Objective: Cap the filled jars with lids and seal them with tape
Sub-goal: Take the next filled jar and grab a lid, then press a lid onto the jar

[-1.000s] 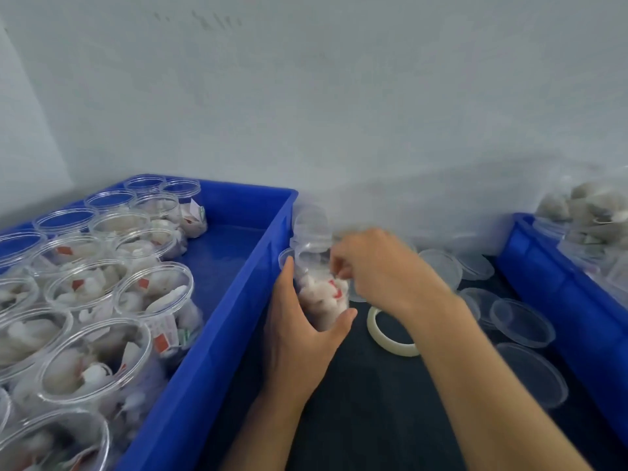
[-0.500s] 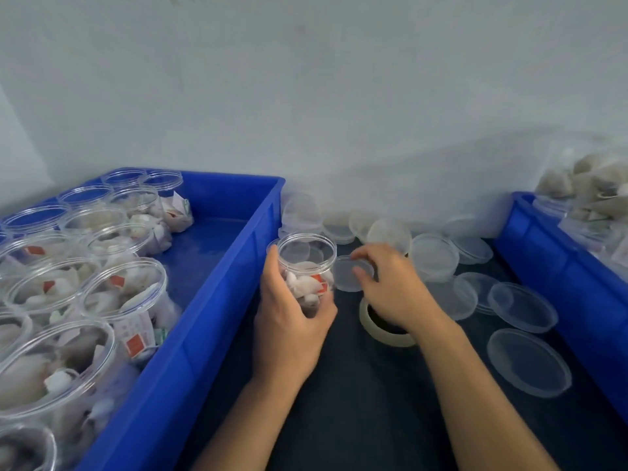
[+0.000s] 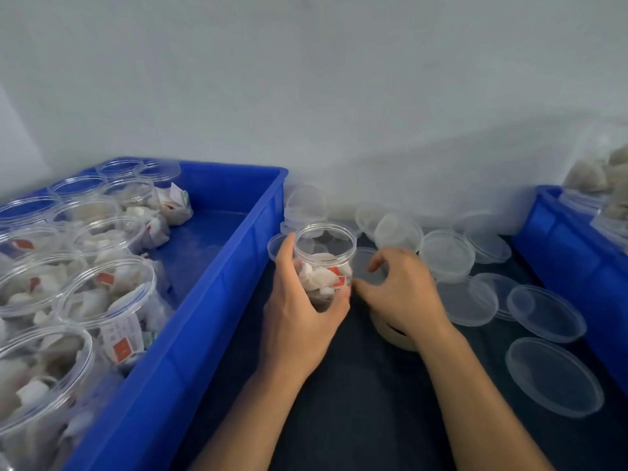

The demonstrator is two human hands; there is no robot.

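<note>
A clear open jar (image 3: 324,253) filled with white packets stands on the dark table between the two crates. My left hand (image 3: 299,321) grips it round the lower body. Just right of the jar lies a clear lid (image 3: 365,263); my right hand (image 3: 404,294) is over it, thumb and curled fingers pinching its edge. A whitish roll of tape (image 3: 396,339) lies under my right wrist, mostly hidden.
A blue crate (image 3: 210,300) on the left holds several open filled jars (image 3: 105,294). Loose clear lids (image 3: 547,312) are scattered behind and to the right of the hands. A second blue crate (image 3: 571,260) with filled jars stands at the right edge. A white wall is close behind.
The jar has come down to the table in my left hand. My right hand left the jar's mouth, moved to the lid beside it and curled round that lid.
</note>
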